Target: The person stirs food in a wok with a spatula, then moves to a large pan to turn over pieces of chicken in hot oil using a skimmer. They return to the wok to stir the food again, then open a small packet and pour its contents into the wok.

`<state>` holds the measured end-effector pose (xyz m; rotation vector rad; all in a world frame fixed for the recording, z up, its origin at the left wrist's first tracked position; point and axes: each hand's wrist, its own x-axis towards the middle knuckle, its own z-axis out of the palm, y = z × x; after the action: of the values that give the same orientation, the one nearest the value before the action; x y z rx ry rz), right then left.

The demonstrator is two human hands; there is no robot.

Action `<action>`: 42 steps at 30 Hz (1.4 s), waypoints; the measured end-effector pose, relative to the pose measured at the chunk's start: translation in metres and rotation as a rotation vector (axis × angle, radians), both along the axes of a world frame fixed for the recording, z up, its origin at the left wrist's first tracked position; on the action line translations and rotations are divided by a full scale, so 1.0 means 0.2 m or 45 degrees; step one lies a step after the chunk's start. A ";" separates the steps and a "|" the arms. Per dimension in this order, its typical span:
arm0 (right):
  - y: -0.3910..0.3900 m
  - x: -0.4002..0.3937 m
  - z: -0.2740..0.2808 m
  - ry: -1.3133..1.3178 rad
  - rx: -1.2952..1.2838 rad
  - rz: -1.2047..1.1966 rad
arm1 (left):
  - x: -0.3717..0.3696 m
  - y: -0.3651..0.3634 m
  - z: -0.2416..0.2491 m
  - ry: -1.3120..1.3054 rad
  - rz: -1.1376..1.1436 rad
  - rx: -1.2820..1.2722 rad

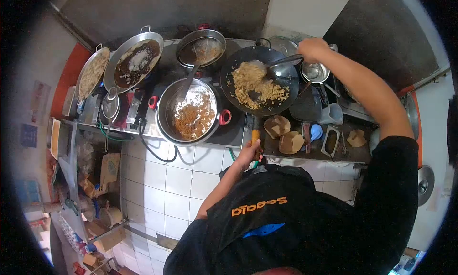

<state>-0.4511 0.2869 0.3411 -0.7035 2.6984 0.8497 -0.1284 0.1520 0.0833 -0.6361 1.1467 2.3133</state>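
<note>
My left hand is wrapped round the wooden handle of a dark wok on the stove. Fried rice, or something grainy and yellow-brown like it, lies in the wok, heaped toward its left side. Above the wok's right rim, my right hand grips the long handle of a metal cooking ladle. The ladle's head reaches into the food and is partly hidden by it.
Left of the wok stands a steel pot with red handles, brown crumbs and a utensil inside. Behind it is a strainer over a pot. Wide pans fill the far left. Paper food boxes and a plastic jug sit at right.
</note>
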 end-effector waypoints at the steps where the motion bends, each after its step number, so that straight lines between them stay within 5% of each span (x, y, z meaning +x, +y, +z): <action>1: 0.00 0.02 0.06 -0.006 0.004 0.000 | 0.00 0.00 0.01 0.008 0.001 0.000; 4: 0.06 0.03 0.29 -0.416 -0.059 0.113 | 0.01 0.00 -0.02 0.017 0.004 0.022; 6: 0.07 0.05 0.42 -0.560 -0.047 -0.389 | 0.00 0.00 -0.04 0.030 0.005 0.035; 10: 0.11 -0.03 0.42 -0.775 0.309 -0.566 | 0.00 0.00 -0.01 0.034 0.003 0.038; 14: 0.30 -0.08 0.07 -1.382 -0.064 -0.918 | 0.00 0.01 -0.05 0.038 0.000 0.044; 17: 0.37 0.12 -0.21 -1.326 -0.710 -1.142 | 0.00 0.01 -0.03 0.047 0.001 0.046; 20: 0.38 0.21 -0.24 -1.332 -0.976 -1.240 | 0.00 0.01 -0.06 0.047 0.011 0.052; 28: 0.17 0.67 -0.48 -0.701 -1.013 -0.876 | 0.00 0.01 -0.02 0.022 -0.008 0.018; 31: 0.45 0.73 -0.73 -0.464 -0.459 0.311 | 0.00 -0.01 -0.01 -0.008 -0.022 0.013; 34: 0.56 0.64 -0.80 -0.257 -0.276 0.469 | 0.02 0.01 -0.01 -0.007 -0.036 -0.006; 35: 0.49 0.64 -0.87 -0.190 -0.760 -0.249 | 0.01 0.01 -0.01 -0.016 -0.022 -0.010; 36: 0.37 0.69 -0.83 -0.186 -0.764 -0.259 | 0.00 0.01 -0.02 -0.023 -0.012 -0.012; 38: 0.21 0.77 -0.70 -0.691 -0.919 -0.845 | -0.01 0.01 -0.03 0.007 -0.033 0.000; 40: 0.32 0.79 -0.64 -0.741 -0.864 -0.708 | 0.00 0.00 0.01 -0.013 -0.020 0.019; 42: 0.56 0.69 -0.67 -0.687 -0.628 -0.128 | -0.01 0.01 -0.03 0.002 -0.028 0.047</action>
<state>-0.3138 0.3989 0.2069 -0.7472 2.4091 -0.0537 -0.1312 0.1534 0.0769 -0.6049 1.1038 2.3112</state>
